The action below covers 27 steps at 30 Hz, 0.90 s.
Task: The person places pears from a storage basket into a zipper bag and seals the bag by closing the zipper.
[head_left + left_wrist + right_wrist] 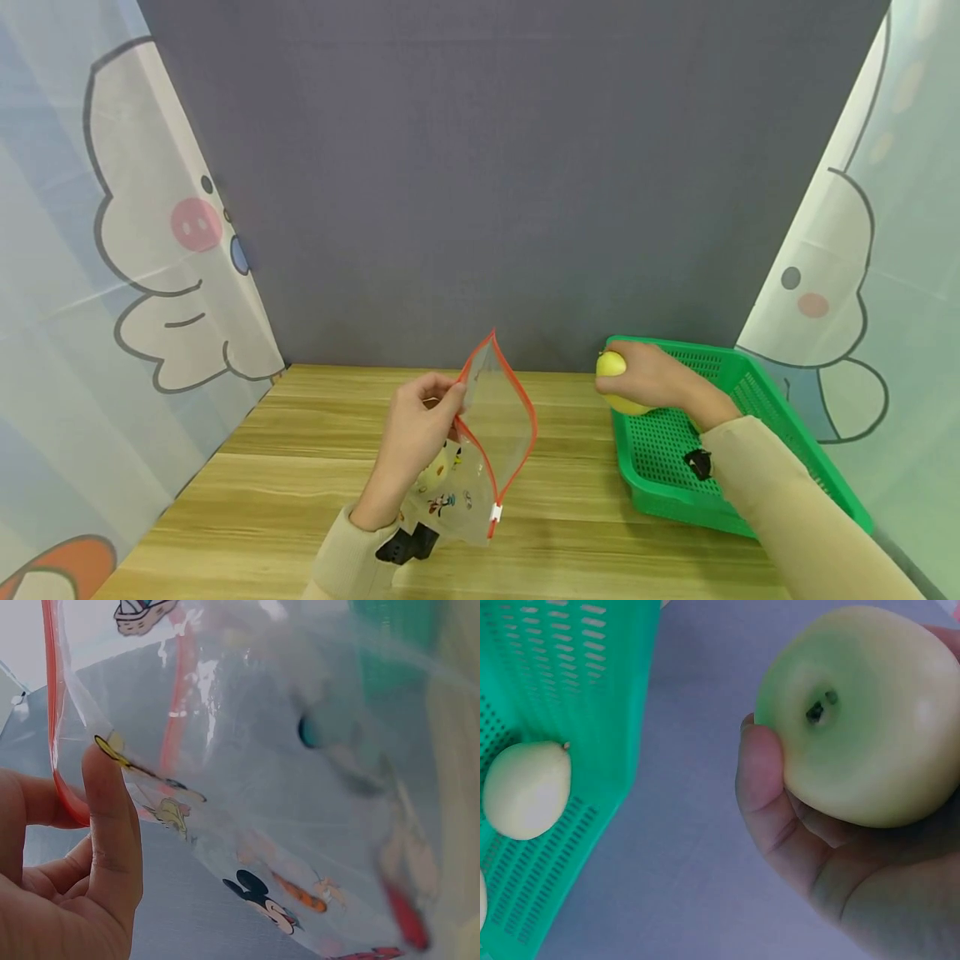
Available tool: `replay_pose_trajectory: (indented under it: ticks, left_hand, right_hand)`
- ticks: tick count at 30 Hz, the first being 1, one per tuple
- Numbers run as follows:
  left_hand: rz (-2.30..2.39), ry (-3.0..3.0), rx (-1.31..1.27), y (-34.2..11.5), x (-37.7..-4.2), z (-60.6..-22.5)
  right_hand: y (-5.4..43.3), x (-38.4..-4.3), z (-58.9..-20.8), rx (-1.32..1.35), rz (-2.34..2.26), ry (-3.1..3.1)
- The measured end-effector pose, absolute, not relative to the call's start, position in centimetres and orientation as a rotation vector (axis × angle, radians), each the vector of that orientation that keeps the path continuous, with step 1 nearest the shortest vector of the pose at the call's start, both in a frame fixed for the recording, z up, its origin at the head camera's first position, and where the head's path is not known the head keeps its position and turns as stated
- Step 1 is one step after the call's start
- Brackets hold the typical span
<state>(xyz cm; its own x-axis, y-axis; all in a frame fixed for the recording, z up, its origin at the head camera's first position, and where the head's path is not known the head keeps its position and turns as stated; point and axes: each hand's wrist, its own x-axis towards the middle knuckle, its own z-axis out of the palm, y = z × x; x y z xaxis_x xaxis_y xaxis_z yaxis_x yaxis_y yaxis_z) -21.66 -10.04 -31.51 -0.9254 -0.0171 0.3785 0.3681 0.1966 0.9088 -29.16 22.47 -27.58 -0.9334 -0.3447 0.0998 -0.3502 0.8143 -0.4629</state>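
Note:
My left hand (pixel 423 425) pinches the rim of a clear slider bag (pixel 502 417) between thumb and fingers. The bag's red-edged mouth gapes wide, and a white slider (pixel 496 512) sits at its near end. Cartoon figures (pixel 270 907) are printed on the plastic, and a pale yellow patch (pixel 435 473) shows at the bag's lower part in the head view. Over the green basket's (pixel 660 495) left side, my right hand (pixel 652 375) grips a yellow pear (pixel 862 720) with its blossom end facing the wrist camera. Fingers partly cover the pear.
Inside the basket lies another pear (pixel 529 791), with a sliver of one more at the right wrist view's left edge. The basket stands on the right of the wooden table (pixel 300 467). A grey cloth (pixel 480 183) hangs behind, with cartoon curtains (pixel 150 208) at the sides.

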Motion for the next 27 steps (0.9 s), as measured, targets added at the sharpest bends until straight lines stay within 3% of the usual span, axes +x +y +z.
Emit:
replay_pose_trajectory:
  ticks: [27]
  left_hand:
    - [-1.781, -2.163, -0.348, -9.9, -21.8, -31.6]
  right_hand:
    - [18.5, -25.1, -26.1, 0.611, 0.962, -2.771]
